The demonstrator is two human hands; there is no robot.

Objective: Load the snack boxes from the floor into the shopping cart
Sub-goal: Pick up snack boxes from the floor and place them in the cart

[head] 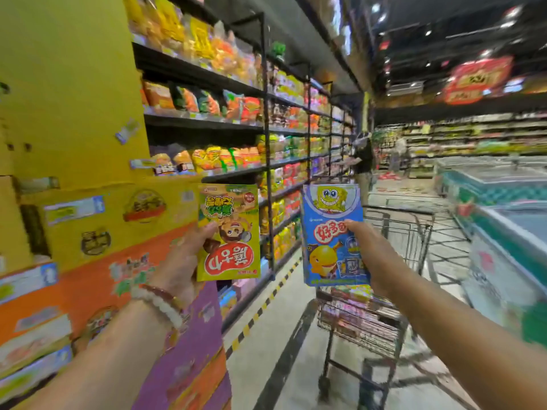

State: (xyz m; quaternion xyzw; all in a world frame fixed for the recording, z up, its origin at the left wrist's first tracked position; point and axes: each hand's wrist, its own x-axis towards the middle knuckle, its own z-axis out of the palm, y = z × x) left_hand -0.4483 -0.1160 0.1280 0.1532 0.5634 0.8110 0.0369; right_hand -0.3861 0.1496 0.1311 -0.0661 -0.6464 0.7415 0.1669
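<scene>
Centre-left of frame: left hand [189, 255] grips green snack box [229, 232] by its left edge, upside-down; centre: right hand [370, 255] grips blue snack box [333, 235] by right edge, above shopping cart [396, 232] at centre-right; both prob light, stiff cardboard, crushable, so edge grips OK.

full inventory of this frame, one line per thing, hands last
green snack box: 1, yellow-green, held up left of centre, print upside down
blue snack box: 1, blue, held up above the cart
shopping cart: 1, dark wire, lower right, packs already inside
shelves: long run, black, bagged snacks, left of the aisle
cartons: stack, yellow, orange, purple, far left
freezers: row, teal and white, right
person: 1, dark top, far down the aisle
left hand: grips green snack box
right hand: grips blue snack box
</scene>
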